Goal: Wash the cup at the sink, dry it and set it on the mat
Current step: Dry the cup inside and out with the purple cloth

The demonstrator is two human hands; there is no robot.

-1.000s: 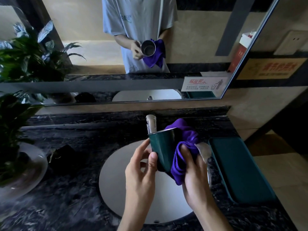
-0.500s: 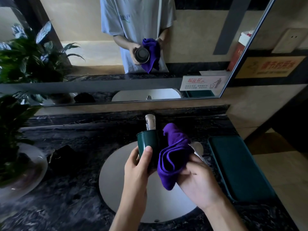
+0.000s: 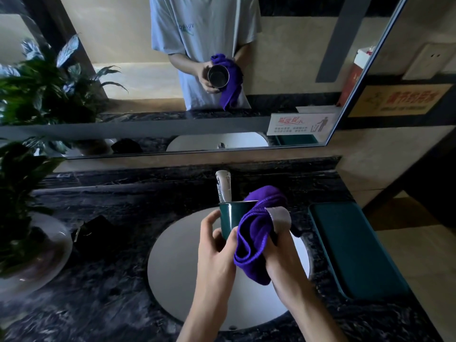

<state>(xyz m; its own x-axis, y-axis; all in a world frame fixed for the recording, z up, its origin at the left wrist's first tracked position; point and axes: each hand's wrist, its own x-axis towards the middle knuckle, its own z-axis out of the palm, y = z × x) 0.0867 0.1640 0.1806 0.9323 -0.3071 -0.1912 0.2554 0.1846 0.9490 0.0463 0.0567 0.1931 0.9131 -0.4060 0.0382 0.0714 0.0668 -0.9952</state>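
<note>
A dark green cup point(image 3: 230, 217) with a metal inside is held upright above the white sink basin point(image 3: 177, 257). My left hand point(image 3: 217, 253) grips its left side and base. My right hand point(image 3: 283, 257) presses a purple cloth point(image 3: 254, 239) against the cup's right side; the cloth wraps over the rim and hides that side. A dark green mat point(image 3: 355, 248) lies flat on the counter to the right of the basin. The mirror shows the cup's open mouth facing away from me.
A chrome faucet point(image 3: 223, 185) stands just behind the cup. A potted plant in a glass bowl point(image 3: 32, 253) sits at the left on the dark marble counter point(image 3: 111, 292), with a small dark object point(image 3: 96, 233) beside it. The wall mirror point(image 3: 172, 70) runs behind.
The cup has shifted right and a little lower, back in front of the faucet. The cloth has been turned around the cup's right side by my right hand.
</note>
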